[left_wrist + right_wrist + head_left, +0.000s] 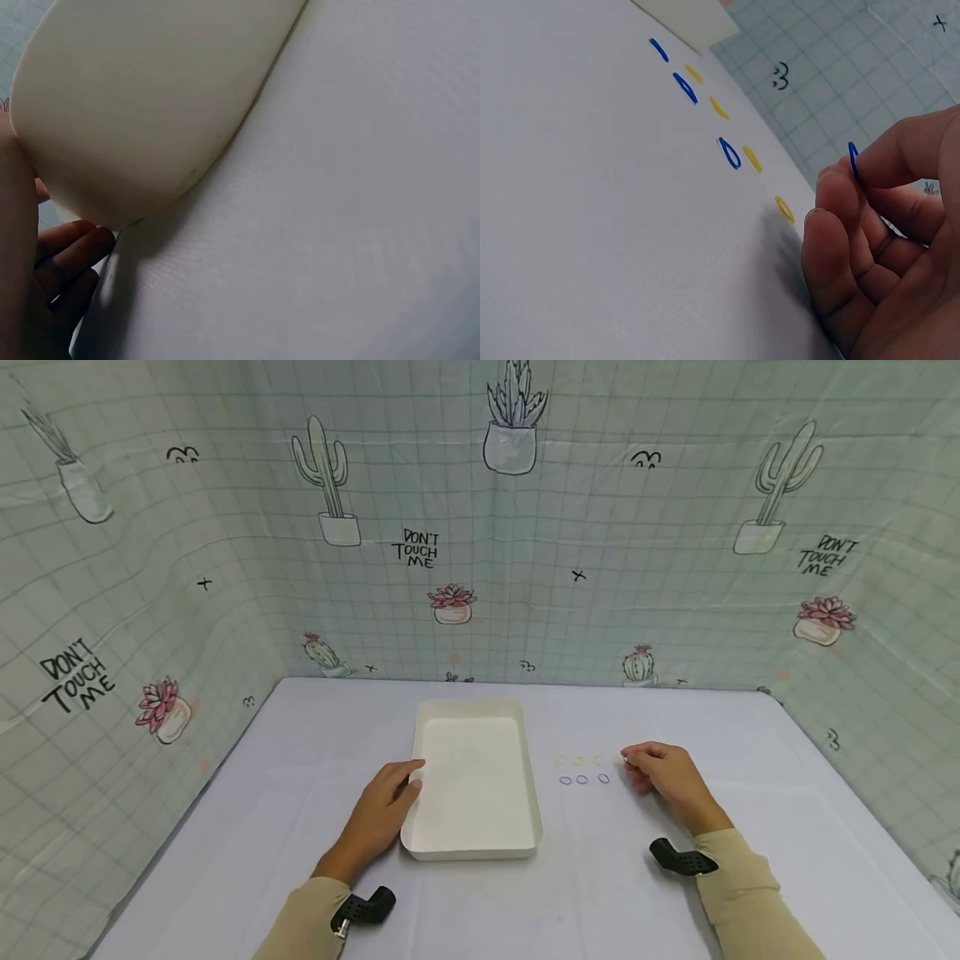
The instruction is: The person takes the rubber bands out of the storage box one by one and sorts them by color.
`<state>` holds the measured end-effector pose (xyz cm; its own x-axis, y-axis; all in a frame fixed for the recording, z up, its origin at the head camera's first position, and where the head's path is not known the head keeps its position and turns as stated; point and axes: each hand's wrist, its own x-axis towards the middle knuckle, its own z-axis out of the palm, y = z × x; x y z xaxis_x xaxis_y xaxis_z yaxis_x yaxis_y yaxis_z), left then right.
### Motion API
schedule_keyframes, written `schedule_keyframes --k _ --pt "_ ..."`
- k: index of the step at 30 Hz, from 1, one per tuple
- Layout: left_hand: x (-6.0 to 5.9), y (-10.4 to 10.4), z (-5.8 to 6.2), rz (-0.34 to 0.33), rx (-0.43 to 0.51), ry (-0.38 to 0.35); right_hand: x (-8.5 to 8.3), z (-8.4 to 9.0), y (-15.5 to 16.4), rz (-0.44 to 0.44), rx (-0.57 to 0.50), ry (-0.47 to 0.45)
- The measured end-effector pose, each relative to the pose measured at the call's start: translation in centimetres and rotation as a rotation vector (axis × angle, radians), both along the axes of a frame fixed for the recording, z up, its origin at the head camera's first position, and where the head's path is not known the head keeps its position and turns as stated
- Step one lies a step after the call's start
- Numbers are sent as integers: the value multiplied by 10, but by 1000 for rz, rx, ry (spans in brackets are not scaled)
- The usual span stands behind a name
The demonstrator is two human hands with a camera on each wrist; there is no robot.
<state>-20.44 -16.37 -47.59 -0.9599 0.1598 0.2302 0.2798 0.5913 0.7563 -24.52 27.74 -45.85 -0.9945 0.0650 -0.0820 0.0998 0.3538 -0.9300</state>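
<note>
Near the middle of the table lies a shallow white tray (472,853). My left hand (382,806) holds its left wall; in the left wrist view, fingers (82,251) bend by the tray's outer side (150,112). To the tray's right, my right hand (667,777) pinches a small blue rubber band (853,160) between thumb and fingertips, above the table. Beside that hand are three blue rubber bands (582,780) in a row, with a row of several yellow rubber bands (579,762) behind them.
White cloth covers the table (585,893). Behind it and at both sides hangs a checked curtain (495,527) printed with cacti and lettering. Each wrist carries a black camera mount (682,858).
</note>
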Motion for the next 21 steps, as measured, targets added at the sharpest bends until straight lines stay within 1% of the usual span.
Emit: schedule_keyframes --k 4,8,12,18,21 --pt "1 0 1 -10 -8 -8 1 -2 4 -2 -6 -25" --pt "-2 1 2 -22 -22 1 0 -3 6 -1 19 -31" --pt "-3 2 2 -20 -25 2 -1 -1 6 1 78 -23" --pt "0 1 0 -14 -23 -6 -2 1 6 18 207 -60" --pt "-1 1 0 -15 -25 5 -2 1 5 31 263 -46"
